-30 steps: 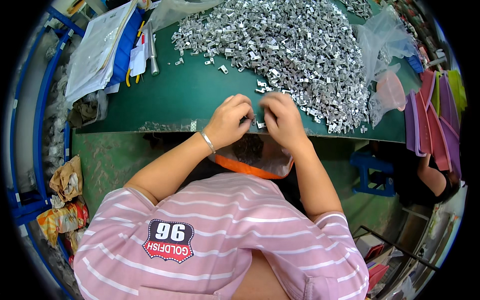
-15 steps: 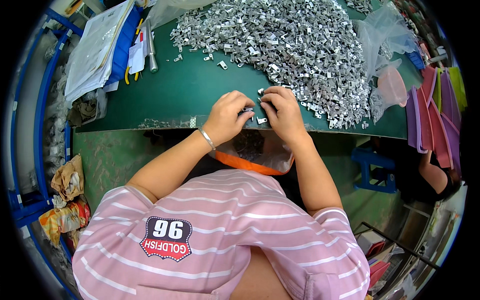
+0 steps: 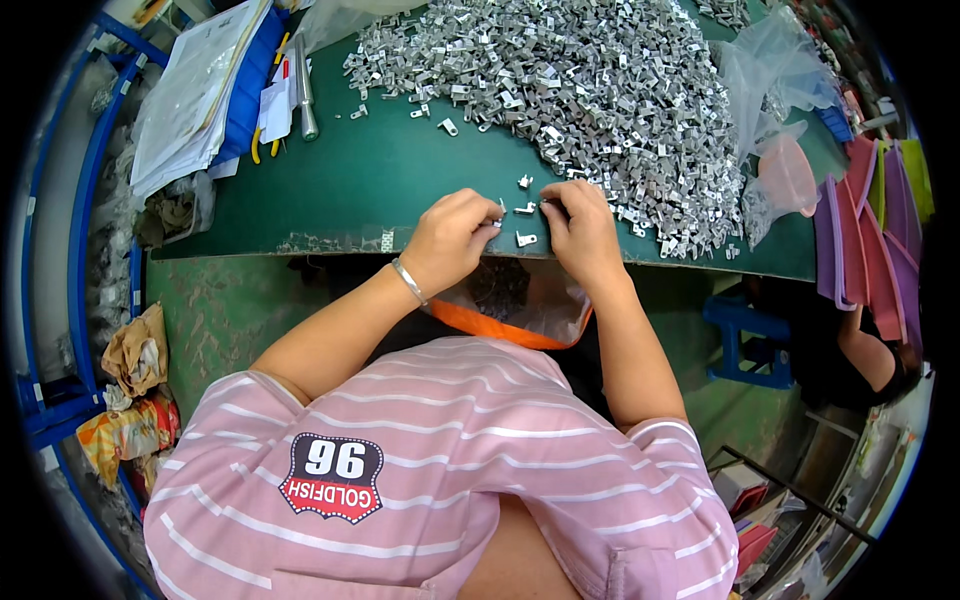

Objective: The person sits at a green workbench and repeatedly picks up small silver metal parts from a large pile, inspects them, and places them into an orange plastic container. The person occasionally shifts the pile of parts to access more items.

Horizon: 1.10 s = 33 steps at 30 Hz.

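My left hand (image 3: 447, 240), with a silver bangle (image 3: 411, 281) on its wrist, is near the table's front edge. Its thumb and forefinger pinch a small silver metal bracket (image 3: 497, 222), mostly covered by the fingers. To the right, my right hand (image 3: 585, 236) is curled with thumb and forefinger close together; whatever lies between them is too hidden to name. In the gap between my hands lie a bracket near the edge (image 3: 526, 239), a middle bracket (image 3: 525, 208) and a farther bracket (image 3: 525, 181). A large heap of such brackets (image 3: 600, 90) spreads beyond my right hand.
Below the edge of the green table (image 3: 330, 190), an orange-rimmed bag (image 3: 500, 330) holds small dark pieces. At left are papers (image 3: 190, 90), a blue tray (image 3: 240, 110) and a metal rod (image 3: 306, 100). A pink cup (image 3: 785, 172) and a blue stool (image 3: 745, 340) stand at right, near another person's arm (image 3: 865, 350).
My hands have drawn apart, the right moving rightward and the left slightly back. The brackets between them now show more fully.
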Tool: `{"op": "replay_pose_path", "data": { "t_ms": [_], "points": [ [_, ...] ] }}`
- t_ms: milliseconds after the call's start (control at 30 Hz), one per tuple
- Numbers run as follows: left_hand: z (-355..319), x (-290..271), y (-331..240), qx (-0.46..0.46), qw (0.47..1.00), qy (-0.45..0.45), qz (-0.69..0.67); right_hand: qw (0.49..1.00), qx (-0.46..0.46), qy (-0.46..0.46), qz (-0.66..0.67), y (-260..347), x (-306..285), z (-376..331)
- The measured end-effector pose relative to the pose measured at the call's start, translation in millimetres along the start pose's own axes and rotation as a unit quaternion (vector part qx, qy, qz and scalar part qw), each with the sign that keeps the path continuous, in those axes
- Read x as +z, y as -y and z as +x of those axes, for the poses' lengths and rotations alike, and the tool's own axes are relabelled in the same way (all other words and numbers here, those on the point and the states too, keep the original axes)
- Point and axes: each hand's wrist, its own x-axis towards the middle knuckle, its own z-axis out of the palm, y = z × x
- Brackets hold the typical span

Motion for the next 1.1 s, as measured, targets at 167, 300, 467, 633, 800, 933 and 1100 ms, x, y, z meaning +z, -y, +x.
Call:
{"op": "replay_pose_path", "data": {
  "t_ms": [167,300,467,633,800,933,1100],
  "points": [
    [3,-9,-3,-0.137,0.982,0.056,-0.114,0.991,0.017,0.000,0.135,12,-6,0],
    [6,-2,-4,0.037,0.997,0.042,0.054,0.984,-0.086,0.078,0.138,14,-4,-1],
    [-4,-4,-16,0.014,0.993,0.121,-0.010,0.981,-0.043,0.068,0.179,13,-8,1],
    [-2,-5,-16,0.027,0.991,0.126,-0.030,0.990,-0.097,-0.072,0.069,-3,31,17],
    [-8,-22,-8,-0.019,0.991,0.063,-0.115,0.976,-0.133,0.078,0.156,12,8,-15],
    [7,-52,30,-0.080,0.992,-0.099,-0.026,0.965,-0.154,0.146,0.153,25,-12,-38],
    [85,-85,114,-0.022,0.947,-0.259,0.191,0.978,-0.152,0.054,0.131,34,-3,15]
  ]
}}
